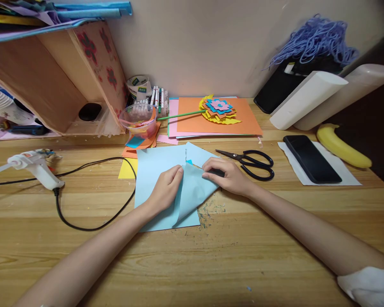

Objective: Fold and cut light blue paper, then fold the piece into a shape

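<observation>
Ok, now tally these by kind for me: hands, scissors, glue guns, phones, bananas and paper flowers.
Left hand and right hand, both on light blue paper: 2
Scissors: 1 pair
Glue gun: 1
Phone: 1
Banana: 1
Paper flower: 1
Total: 7

Nothing I can properly read here
Only lettering I spot is the tiny print on the tape roll (138, 88), too small to make out, sorry.
</observation>
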The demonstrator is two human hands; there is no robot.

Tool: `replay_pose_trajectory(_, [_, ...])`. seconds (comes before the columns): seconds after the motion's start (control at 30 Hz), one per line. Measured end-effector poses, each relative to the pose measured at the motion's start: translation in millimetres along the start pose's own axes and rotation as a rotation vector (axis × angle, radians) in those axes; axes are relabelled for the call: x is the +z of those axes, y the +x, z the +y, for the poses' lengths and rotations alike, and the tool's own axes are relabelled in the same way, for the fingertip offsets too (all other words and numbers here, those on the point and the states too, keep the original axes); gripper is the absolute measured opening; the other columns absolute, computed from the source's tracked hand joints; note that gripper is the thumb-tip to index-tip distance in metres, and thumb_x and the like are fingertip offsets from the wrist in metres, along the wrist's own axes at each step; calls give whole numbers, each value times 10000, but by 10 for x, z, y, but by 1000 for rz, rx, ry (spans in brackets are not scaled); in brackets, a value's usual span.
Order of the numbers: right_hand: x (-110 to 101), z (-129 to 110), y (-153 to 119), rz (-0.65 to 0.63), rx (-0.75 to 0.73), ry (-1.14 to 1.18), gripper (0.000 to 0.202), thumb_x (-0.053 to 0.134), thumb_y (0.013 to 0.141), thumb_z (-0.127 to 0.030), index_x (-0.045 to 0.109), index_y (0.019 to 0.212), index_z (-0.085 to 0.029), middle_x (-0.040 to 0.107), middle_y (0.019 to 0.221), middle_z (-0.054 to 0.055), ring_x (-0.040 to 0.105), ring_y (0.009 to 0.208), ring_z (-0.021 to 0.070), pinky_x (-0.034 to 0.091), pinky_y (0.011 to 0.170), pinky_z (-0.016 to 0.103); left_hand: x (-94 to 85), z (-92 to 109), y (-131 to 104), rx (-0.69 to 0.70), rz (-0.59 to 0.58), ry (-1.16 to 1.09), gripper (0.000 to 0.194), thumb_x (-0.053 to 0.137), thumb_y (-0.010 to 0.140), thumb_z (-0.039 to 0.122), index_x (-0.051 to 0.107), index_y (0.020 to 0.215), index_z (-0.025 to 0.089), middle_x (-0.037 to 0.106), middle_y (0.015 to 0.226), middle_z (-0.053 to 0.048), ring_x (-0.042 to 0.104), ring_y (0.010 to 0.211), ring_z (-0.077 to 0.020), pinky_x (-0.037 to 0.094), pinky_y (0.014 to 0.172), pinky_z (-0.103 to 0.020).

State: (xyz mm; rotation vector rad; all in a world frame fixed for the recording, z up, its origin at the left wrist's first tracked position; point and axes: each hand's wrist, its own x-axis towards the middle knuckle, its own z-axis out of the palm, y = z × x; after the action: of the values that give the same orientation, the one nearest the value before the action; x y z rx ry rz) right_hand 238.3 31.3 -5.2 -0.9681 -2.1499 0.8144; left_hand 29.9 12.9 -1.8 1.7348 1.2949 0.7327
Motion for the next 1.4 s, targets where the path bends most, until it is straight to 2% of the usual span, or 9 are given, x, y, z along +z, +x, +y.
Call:
replay_pose_trajectory(0.33, [9, 16, -7, -82, -44, 8, 81, 552, 831, -239, 589, 781, -186, 621, 823, 52, 567, 809, 170, 453, 757, 329, 13, -22, 0, 0, -15, 34, 325, 288, 905, 367, 286, 632, 192, 334, 598, 32, 339, 594, -118, 284, 579, -246])
replay_pose_trajectory(0.63, [15, 35, -13, -87, -69, 12, 96, 575, 821, -260, 583, 770, -179, 606, 792, 46, 556, 787, 162, 447, 736, 319, 22, 29, -36, 43, -40, 107, 344, 218, 934, 402, 313, 674, 199, 369, 618, 32, 351, 586, -123, 274, 582, -257])
replay_pose_trajectory(0.87, [4, 20, -7, -100, -45, 43, 134, 571, 823, -286, 586, 746, -177, 612, 795, 48, 562, 797, 165, 443, 748, 320, 34, 6, -35, 38, -84, 213, 321, 263, 924, 423, 298, 693, 203, 389, 628, 36, 367, 600, -127, 266, 577, -258])
replay_pose_trajectory(1.0, [-11, 1, 0, -107, 62, 97, 167, 567, 822, -307, 601, 732, -171, 629, 784, 41, 576, 771, 160, 443, 729, 307, 22, 4, -39, 47, -104, 174, 314, 247, 930, 407, 308, 701, 201, 392, 640, 35, 368, 606, -123, 270, 584, -257])
replay_pose_trajectory(1.1, [-16, 0, -2, -93, 137, 163, 176, 629, 767, -335, 614, 725, -164, 636, 747, 31, 581, 718, 155, 446, 692, 296, 15, 13, -40, 46, -94, 125, 325, 278, 922, 414, 307, 685, 194, 376, 626, 40, 353, 597, -114, 266, 575, -247])
replay_pose_trajectory(1.3, [-9, -3, -12, 25, 177, 149, 150, 684, 712, -317, 639, 716, -174, 647, 723, 16, 571, 693, 146, 436, 670, 282, 36, -29, -6, 13, -5, -89, 359, 504, 814, 452, 386, 630, 167, 334, 600, 44, 324, 579, -90, 255, 525, -212])
replay_pose_trajectory(1.4, [-3, 5, -10, 83, 182, 131, 150, 684, 713, -317, 638, 764, -184, 645, 770, 19, 563, 720, 149, 437, 685, 287, 45, -57, 12, -10, 34, -173, 343, 552, 783, 432, 433, 620, 155, 352, 584, 44, 322, 559, -80, 255, 509, -203])
